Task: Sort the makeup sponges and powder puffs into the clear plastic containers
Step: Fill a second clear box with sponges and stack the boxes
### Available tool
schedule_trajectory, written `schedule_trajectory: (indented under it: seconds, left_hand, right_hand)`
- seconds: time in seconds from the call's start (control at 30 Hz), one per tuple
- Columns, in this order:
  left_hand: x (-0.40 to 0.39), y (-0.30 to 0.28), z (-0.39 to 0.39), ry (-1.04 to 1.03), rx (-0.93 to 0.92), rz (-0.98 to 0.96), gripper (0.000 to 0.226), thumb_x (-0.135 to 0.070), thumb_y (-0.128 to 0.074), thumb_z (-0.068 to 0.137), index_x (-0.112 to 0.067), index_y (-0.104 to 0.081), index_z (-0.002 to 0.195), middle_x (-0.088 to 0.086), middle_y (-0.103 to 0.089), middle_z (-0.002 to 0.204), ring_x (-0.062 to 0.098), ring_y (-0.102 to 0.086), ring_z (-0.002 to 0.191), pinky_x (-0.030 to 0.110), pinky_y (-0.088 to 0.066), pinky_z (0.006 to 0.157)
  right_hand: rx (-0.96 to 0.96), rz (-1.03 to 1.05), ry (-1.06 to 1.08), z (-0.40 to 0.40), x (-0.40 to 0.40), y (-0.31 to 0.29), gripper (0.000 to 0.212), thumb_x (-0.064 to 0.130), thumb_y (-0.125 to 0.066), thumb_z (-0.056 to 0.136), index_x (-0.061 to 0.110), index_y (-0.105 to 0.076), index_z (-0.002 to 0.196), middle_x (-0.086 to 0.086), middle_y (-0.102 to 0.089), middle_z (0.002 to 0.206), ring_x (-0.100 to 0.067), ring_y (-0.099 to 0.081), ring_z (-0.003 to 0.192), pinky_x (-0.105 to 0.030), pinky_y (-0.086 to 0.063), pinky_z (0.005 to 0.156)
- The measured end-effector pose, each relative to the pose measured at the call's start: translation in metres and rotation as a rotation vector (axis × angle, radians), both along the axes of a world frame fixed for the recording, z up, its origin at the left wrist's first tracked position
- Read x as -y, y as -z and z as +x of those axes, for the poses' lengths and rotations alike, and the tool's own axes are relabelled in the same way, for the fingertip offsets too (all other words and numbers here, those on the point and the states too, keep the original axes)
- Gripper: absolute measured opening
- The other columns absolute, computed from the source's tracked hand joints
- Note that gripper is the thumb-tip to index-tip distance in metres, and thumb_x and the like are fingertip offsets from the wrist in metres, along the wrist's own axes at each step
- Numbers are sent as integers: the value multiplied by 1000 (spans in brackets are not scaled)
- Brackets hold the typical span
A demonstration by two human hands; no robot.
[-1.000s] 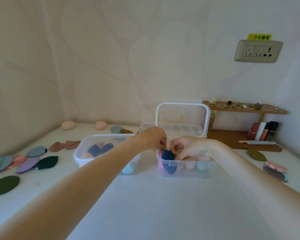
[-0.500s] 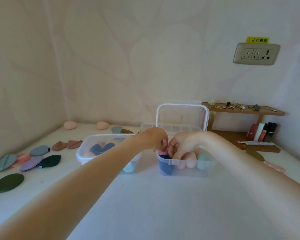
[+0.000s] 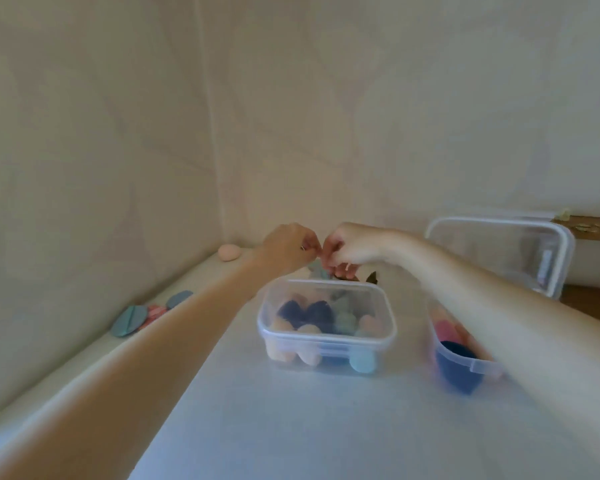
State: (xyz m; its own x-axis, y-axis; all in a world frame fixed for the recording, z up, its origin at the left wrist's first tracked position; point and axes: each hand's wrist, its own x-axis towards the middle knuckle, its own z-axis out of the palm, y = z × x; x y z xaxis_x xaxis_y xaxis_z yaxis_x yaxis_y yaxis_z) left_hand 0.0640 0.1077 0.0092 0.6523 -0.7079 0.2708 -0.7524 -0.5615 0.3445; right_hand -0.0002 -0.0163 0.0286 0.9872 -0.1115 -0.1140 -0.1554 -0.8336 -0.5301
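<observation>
**Hands lifted off right box, now meeting behind left box**

View has swung left since half a second ago: the socket and most of the wooden shelf (image 3: 596,232) have dropped out, frame is motion-blurred. Both hands were at the right box (image 3: 465,362) rim then; now they are up and behind the left box (image 3: 326,327), over the back of the white table (image 3: 291,427). Left hand (image 3: 290,247) and right hand (image 3: 352,251) have curled fingers, fingertips touching each other. Something small and teal-grey sits under the fingertips; cannot tell if either hand pinches it.

Left box: clear, lidless, rounded corners, holds dark blue, peach, teal and pale blue sponges, blurred. Right box: clear, partly hidden by right forearm, shows a dark blue sponge (image 3: 458,368) and pink ones. The clear lid (image 3: 499,258) stands tilted behind it.

Flat puffs (image 3: 142,317) in teal, pink, blue-grey lie along the left wall. One peach sponge (image 3: 228,253) sits in the far corner.
</observation>
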Motion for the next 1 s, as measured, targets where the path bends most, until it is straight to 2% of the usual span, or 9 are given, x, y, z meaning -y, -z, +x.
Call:
schedule_trajectory:
  seconds: [0.13,0.23,0.37,0.53,0.63,0.73,0.8,0.9,1.0]
  left_hand:
    - [-27,16,70,-127,-30,63,25,-9,-48,89,-9,-69,103,9,-66,112,25,-61,104,28,-45,87]
    - [-37,29,114,-213,0,161,25,-11,-47,91,-9,-66,107,10,-61,120,26,-56,110,30,-42,91]
    - [-37,52,157,-328,30,342,28,-12,-46,93,-9,-56,118,13,-47,130,32,-43,121,36,-40,97]
    - [-25,75,182,-442,-85,406,36,-15,-43,93,-8,-48,129,14,-31,139,34,-46,120,35,-41,99]
    - [-24,80,185,-455,-28,292,33,-12,-43,93,-7,-53,125,16,-34,136,37,-47,117,36,-39,102]
    - [-26,78,179,-397,-23,193,30,-8,-43,92,-15,-63,113,15,-40,127,37,-47,114,36,-37,103]
    - [-27,72,168,-339,-41,122,33,-5,-46,89,-19,-61,114,15,-42,118,37,-51,109,35,-40,98]
    - [-27,53,140,-251,-16,3,36,-9,-46,90,-20,-53,124,10,-38,100,35,-55,93,33,-43,85]
    - [-22,30,97,-139,25,-122,34,-17,-46,93,-17,-48,127,20,-54,102,38,-57,97,36,-43,83]
  right_hand:
    - [-32,-317,-61,73,-20,19,38,-1,-36,92,7,-66,114,-13,-51,135,-26,-55,102,-30,-50,75]
    - [-131,-581,-114,120,-21,38,41,5,-34,95,7,-53,132,-14,-42,144,-31,-46,127,-35,-40,106]
    - [-244,-790,-135,171,-13,63,46,7,-31,93,8,-43,138,-12,-35,148,-31,-28,139,-39,-25,115]
    - [-267,-828,-172,193,-13,71,26,7,-30,95,5,-54,104,-17,-40,143,-33,-33,135,-39,-23,112]
    - [-233,-824,-170,189,-16,70,43,7,-30,96,9,-44,137,-15,-35,147,-34,-28,137,-40,-22,114]
    - [-204,-717,-211,178,-20,60,43,10,-37,96,17,-43,138,-8,-37,148,-29,-34,136,-33,-29,109]
    - [-197,-653,-217,166,-24,53,41,15,-46,93,18,-44,134,-8,-43,142,-27,-42,128,-32,-38,100]
    - [-105,-566,-152,135,-29,35,37,26,-57,90,15,-45,123,-6,-48,112,-26,-50,98,-35,-42,80]
    - [72,-506,-83,83,-30,6,19,28,-55,91,15,-49,103,-6,-54,98,-26,-60,78,-31,-43,60]
